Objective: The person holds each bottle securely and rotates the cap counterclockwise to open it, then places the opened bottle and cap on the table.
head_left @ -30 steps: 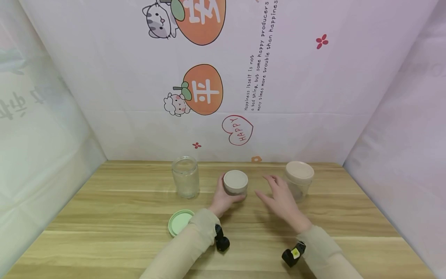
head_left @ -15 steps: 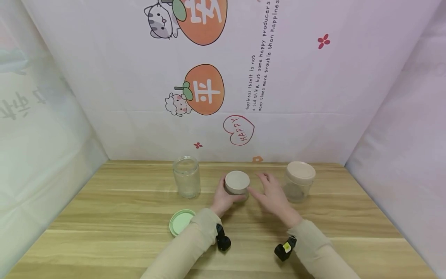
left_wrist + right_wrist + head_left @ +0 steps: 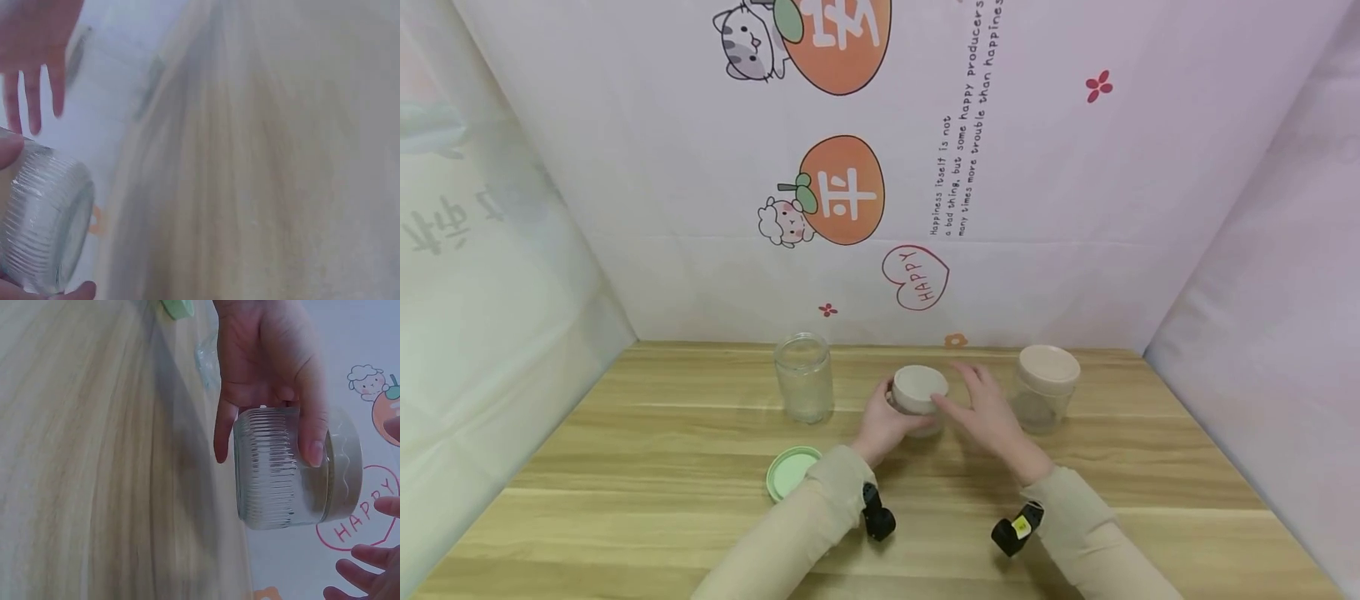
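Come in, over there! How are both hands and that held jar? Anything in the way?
Left hand gripping lidded jar. Right hand open near its lid, holding nothing. Nothing visible between right hand and jar.

Left hand (image 3: 882, 423) curled; right hand (image 3: 991, 418) spread

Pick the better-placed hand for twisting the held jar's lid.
Right hand, I'd say: it's open, holds nothing and is close to the lid; the left hand grips the jar.

I can see long cream sleeves (image 3: 775, 537) with loose, wrinkled cuffs (image 3: 841, 481), a small black camera (image 3: 878, 522) at each wrist, and a yellow sticker (image 3: 1022, 526) on the right one.
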`<state>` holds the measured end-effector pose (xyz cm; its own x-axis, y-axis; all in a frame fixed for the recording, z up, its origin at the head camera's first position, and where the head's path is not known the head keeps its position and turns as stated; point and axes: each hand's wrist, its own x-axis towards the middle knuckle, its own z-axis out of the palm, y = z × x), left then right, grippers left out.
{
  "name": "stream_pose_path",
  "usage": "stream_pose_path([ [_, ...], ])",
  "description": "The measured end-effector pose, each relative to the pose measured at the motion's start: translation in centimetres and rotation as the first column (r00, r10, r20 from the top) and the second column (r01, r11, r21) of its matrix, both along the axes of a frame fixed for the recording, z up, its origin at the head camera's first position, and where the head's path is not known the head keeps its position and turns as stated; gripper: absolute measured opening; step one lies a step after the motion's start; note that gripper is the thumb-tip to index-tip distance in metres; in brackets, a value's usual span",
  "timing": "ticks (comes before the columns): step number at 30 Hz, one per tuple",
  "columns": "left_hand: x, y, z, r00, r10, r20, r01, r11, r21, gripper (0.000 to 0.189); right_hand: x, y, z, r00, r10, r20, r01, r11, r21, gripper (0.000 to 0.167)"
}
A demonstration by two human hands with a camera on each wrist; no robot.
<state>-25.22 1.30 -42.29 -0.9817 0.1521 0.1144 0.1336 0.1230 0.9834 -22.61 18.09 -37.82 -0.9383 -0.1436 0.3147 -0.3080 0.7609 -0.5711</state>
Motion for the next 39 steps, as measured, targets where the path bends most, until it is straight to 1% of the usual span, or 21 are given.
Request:
stream_pose_path([
  [5, 0.8, -0.4, 1.1, 0.999, -0.041, -0.003, 0.041, 0.999, -0.011, 0.084, 0.3, -0.4, 0.7, 1.0, 0.006, 0.009, -0.005, 0.999, -0.046, 0.063],
  [10, 2.0, -1.6, 1.9, 0.997, -0.055, -0.055, 0.049, 0.992, -0.114, 0.086, 0.8, -0.8, 1.2, 0.999, 0.031, 0.023, -0.03, 0.998, -0.061, 0.065],
  [15, 3.0, -3.0, 2.8, 0.992, -0.072, -0.1, 0.053, 0.983, -0.176, 0.087, 1.7, -0.9, 1.7, 0.993, 0.071, 0.093, -0.062, 0.993, -0.098, 0.068],
  [18, 3.3, -3.8, 3.0, 0.988, -0.081, -0.128, 0.055, 0.98, -0.192, 0.087, 2.1, -1.1, 1.8, 0.985, 0.101, 0.137, -0.087, 0.991, -0.105, 0.069],
  [21, 3.8, -4.4, 3.2, 0.983, -0.091, -0.157, 0.055, 0.974, -0.22, 0.086, 2.4, -1.3, 1.8, 0.98, 0.108, 0.167, -0.092, 0.99, -0.104, 0.069],
  [25, 4.4, -5.1, 3.4, 0.973, -0.116, -0.201, 0.059, 0.96, -0.272, 0.085, 2.6, -1.7, 1.8, 0.978, 0.113, 0.175, -0.093, 0.989, -0.116, 0.069],
  [28, 4.7, -5.4, 3.6, 0.963, -0.142, -0.23, 0.069, 0.952, -0.299, 0.084, 2.9, -1.9, 1.7, 0.977, 0.149, 0.152, -0.127, 0.981, -0.143, 0.067],
  [31, 5.1, -5.7, 3.7, 0.957, -0.155, -0.244, 0.073, 0.946, -0.316, 0.084, 3.2, -2.2, 1.6, 0.974, 0.186, 0.13, -0.163, 0.971, -0.174, 0.067],
  [34, 5.6, -6.1, 3.7, 0.951, -0.166, -0.26, 0.072, 0.938, -0.338, 0.085, 3.8, -2.6, 1.4, 0.971, 0.203, 0.125, -0.176, 0.964, -0.2, 0.068],
  [36, 6.0, -6.4, 3.8, 0.944, -0.174, -0.279, 0.067, 0.933, -0.355, 0.084, 4.1, -2.8, 1.2, 0.969, 0.211, 0.129, -0.179, 0.959, -0.219, 0.069],
  [39, 6.4, -6.7, 3.7, 0.929, -0.184, -0.32, 0.052, 0.924, -0.38, 0.082, 4.5, -3.3, 0.7, 0.966, 0.218, 0.138, -0.18, 0.953, -0.243, 0.071],
])
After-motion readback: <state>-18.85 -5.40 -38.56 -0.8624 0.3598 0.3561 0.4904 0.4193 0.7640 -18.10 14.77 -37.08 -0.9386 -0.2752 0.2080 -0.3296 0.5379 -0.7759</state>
